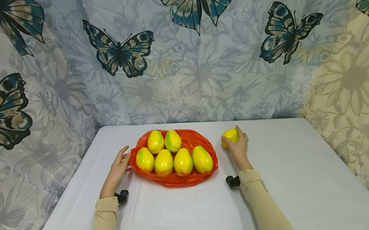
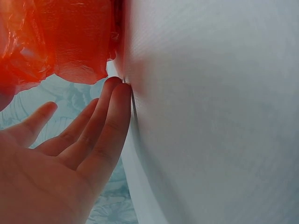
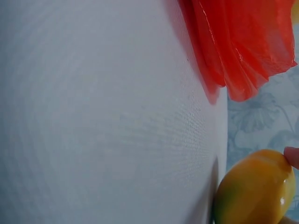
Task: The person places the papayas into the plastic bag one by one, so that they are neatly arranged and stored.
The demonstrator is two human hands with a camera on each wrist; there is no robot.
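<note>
We see one yellow-green mango [image 1: 230,136] on the white table [image 1: 302,177], just to the right of the orange plastic bag [image 1: 205,145] and apart from it. Our right hand [image 1: 239,146] has its fingers curled around this fruit and grasps it. Six other mangoes [image 1: 164,162] already lie on the spread bag in two rows. Our left hand [image 1: 119,168] rests on the table with straight, relaxed fingers [image 2: 112,116] touching the bag's left edge. We judge the gathering is nearly finished; only this last fruit remains outside.
</note>
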